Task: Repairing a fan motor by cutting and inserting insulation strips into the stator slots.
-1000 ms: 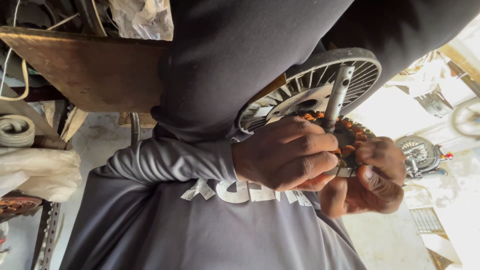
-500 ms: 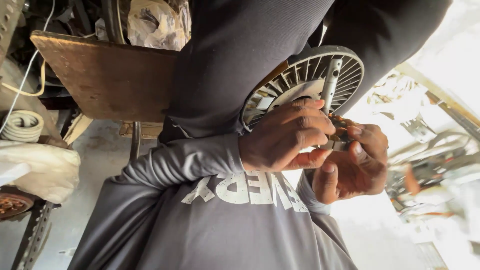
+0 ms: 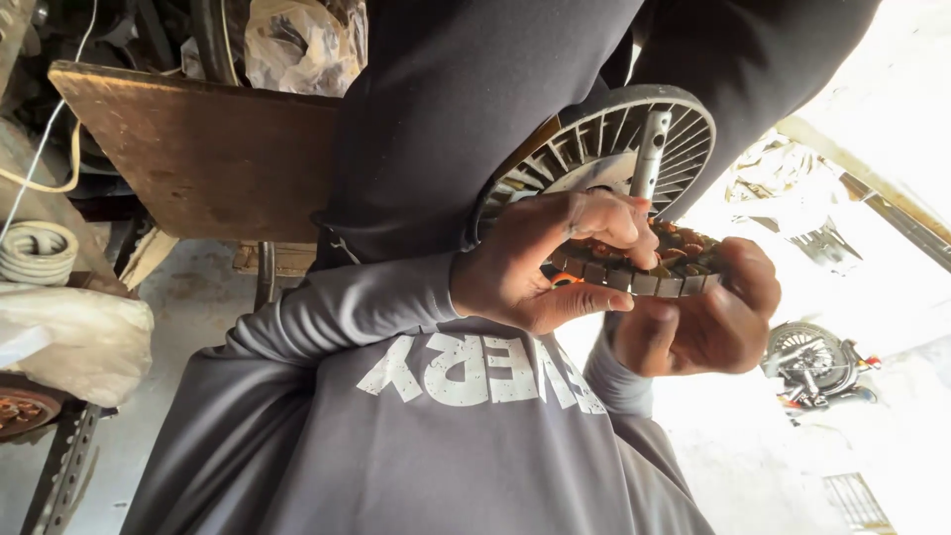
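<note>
Cluttered workshop ground is lying behind everything, pale concrete with a brown wooden board (image 3: 198,159) jutting out at the upper left, a crumpled plastic bag (image 3: 297,45) sitting above it and a white ribbed pulley (image 3: 35,253) resting at the far left edge. Another motor part (image 3: 817,362) is lying on the bright floor at the right. Close to the camera, a person in a grey long-sleeved top is holding a round fan motor (image 3: 634,213) between both hands. Its pale slotted cover (image 3: 684,134) is facing up and away, with a metal shaft (image 3: 649,154) sticking out of the centre, and the ring of copper-wound stator slots (image 3: 659,267) is sitting just below. The left hand (image 3: 550,263) is gripping the near edge of the stator, its fingers curling over the top and its thumb pressing underneath. The right hand (image 3: 708,317) is cupping the far side from below, its fingers closing around the rim.
</note>
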